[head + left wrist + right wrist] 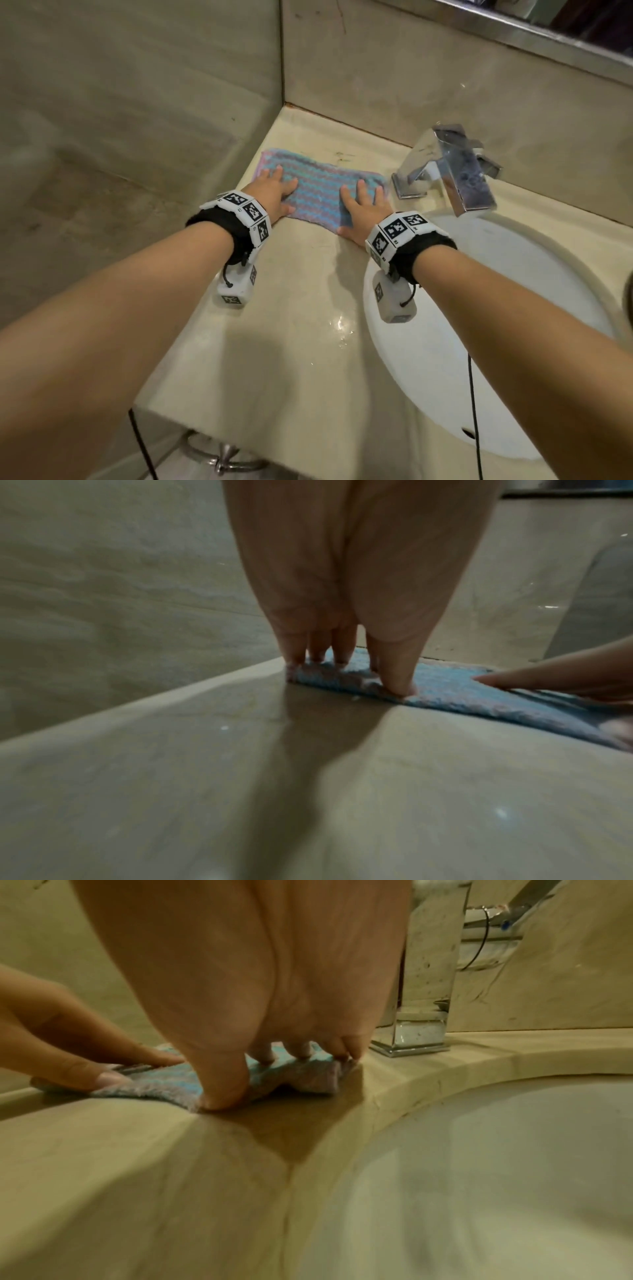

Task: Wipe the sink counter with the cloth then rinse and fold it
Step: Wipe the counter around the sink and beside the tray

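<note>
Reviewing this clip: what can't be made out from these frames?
- Counter under the cloth: hidden in every view, so its cleanliness is unknown.
- Sink basin: right side cut off by the head view's edge, drain unseen.
- Faucet top: cropped in the right wrist view.
- Cloth's wetness: unclear.

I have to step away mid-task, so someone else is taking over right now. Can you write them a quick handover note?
Left hand: flat, fingers straight, pressing the cloth's left end.
Right hand: flat on the cloth's right end, thumb at its near edge.
Cloth: spread on the counter in the back corner, left of the faucet; the basin is to the right.
Done: cannot tell how much has been wiped; droplets show on the near counter.
Left: finish wiping, rinse the cloth at the faucet, fold it.
</note>
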Available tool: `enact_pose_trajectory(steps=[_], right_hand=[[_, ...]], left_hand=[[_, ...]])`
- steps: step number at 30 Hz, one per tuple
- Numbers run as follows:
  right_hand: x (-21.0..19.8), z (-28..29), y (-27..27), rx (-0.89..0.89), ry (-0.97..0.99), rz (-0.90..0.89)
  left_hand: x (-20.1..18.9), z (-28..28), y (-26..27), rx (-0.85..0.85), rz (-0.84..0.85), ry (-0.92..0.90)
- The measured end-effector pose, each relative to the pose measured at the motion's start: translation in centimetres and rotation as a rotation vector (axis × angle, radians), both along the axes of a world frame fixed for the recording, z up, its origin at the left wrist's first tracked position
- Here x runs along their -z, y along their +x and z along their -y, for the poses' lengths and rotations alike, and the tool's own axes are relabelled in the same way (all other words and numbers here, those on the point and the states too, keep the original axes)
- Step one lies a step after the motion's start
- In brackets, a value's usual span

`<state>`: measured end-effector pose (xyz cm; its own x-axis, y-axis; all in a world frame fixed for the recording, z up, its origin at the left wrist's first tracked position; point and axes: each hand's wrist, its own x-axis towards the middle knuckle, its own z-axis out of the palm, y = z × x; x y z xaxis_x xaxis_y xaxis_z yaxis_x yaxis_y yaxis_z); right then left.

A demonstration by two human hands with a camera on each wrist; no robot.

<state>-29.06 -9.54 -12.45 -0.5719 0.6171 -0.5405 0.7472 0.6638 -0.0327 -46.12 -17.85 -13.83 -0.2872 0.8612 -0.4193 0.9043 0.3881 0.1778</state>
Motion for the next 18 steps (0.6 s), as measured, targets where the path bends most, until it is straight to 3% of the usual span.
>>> enact_pose_trajectory(steps=[18], right_hand=[[0.1, 11.5, 3.2, -0.242, 0.024, 0.013]], left_hand=[[-0.6, 16.1, 5.9, -0.238, 0.024, 0.022]])
